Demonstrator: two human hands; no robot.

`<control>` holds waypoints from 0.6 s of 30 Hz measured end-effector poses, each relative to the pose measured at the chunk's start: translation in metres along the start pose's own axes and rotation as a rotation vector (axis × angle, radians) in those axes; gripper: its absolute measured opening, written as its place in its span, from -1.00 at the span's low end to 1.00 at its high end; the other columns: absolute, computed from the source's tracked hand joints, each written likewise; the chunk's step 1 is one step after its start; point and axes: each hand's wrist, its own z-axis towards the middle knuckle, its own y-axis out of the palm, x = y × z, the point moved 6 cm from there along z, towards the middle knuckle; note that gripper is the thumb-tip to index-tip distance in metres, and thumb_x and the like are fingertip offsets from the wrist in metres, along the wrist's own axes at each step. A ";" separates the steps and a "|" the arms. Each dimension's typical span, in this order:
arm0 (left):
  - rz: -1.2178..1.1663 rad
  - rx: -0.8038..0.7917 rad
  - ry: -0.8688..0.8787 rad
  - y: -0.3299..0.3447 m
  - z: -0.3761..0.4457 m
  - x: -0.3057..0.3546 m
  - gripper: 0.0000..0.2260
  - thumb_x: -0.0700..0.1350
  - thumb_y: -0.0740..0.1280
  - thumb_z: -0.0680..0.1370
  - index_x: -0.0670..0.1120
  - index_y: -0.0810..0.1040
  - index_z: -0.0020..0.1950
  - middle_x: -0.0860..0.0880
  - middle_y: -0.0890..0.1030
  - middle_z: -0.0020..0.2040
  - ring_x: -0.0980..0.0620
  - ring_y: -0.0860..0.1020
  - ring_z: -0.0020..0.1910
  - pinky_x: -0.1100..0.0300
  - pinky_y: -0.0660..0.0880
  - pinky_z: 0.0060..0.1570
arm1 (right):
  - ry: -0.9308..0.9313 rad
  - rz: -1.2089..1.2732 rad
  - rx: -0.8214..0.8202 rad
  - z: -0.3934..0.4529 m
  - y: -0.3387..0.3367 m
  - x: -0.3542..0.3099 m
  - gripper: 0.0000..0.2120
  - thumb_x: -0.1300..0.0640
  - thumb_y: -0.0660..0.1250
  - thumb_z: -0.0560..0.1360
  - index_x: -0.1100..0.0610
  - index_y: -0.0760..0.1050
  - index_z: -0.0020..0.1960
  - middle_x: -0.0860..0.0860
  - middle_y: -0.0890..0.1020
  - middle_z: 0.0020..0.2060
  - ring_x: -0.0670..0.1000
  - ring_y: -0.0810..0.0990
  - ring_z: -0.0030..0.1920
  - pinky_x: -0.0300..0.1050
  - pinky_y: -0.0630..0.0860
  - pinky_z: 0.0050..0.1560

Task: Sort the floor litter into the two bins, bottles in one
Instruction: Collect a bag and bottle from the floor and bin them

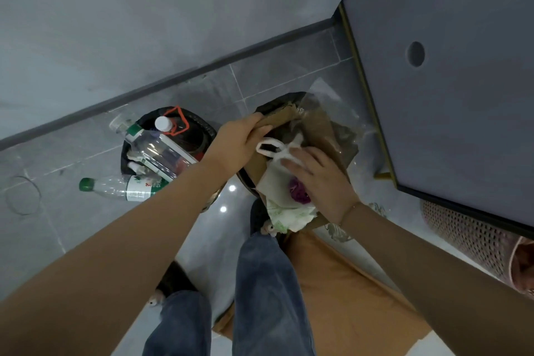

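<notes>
Two black bins stand on the grey tile floor. The left bin (208, 130) holds several clear plastic bottles (161, 150), one with a white cap. Another bottle with a green cap (121, 186) leans over its rim. The right bin (268, 105) is stuffed with brown cardboard (320, 130), clear plastic film and white paper litter (281, 182). My left hand (237, 144) grips the cardboard's edge at the bin's near left. My right hand (320, 179) presses flat on the white paper and a purple scrap (297, 189).
A dark cabinet (450, 72) with a gold-edged frame stands at the right. A pink mesh basket (474, 237) lies below it. A large flat cardboard sheet (355, 295) lies on the floor by my legs. A grey wall and skirting run behind the bins.
</notes>
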 end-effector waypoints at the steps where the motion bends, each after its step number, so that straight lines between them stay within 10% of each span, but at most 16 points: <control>1: -0.018 -0.016 -0.025 -0.001 0.002 -0.002 -0.77 -0.08 0.18 0.64 -0.24 0.50 0.03 -0.12 0.56 -0.25 0.04 0.49 -0.32 0.30 0.37 -0.28 | -0.050 -0.045 -0.055 0.005 0.007 -0.003 -0.30 0.40 0.44 0.22 0.13 0.43 0.35 0.13 0.46 0.32 0.15 0.42 0.24 0.03 0.48 0.26; 11: -0.041 -0.068 -0.108 0.005 0.003 -0.013 -0.78 -0.05 0.17 0.65 -0.18 0.47 0.02 0.02 0.47 -0.32 0.12 0.44 -0.35 0.41 0.33 -0.35 | 0.194 -0.231 -0.788 0.042 0.093 0.014 -0.39 0.02 0.04 0.63 0.17 -0.17 0.55 0.17 -0.04 0.54 0.19 0.14 0.48 0.06 0.16 0.46; 18: -0.084 -0.057 -0.158 0.005 -0.001 -0.015 -0.79 -0.06 0.17 0.65 -0.19 0.48 0.02 -0.05 0.51 -0.28 -0.01 0.49 -0.28 0.34 0.34 -0.34 | 0.315 0.201 -0.656 0.034 0.076 0.009 -0.41 0.13 0.07 0.62 0.10 -0.13 0.56 0.11 0.00 0.54 0.14 0.10 0.50 0.01 0.09 0.50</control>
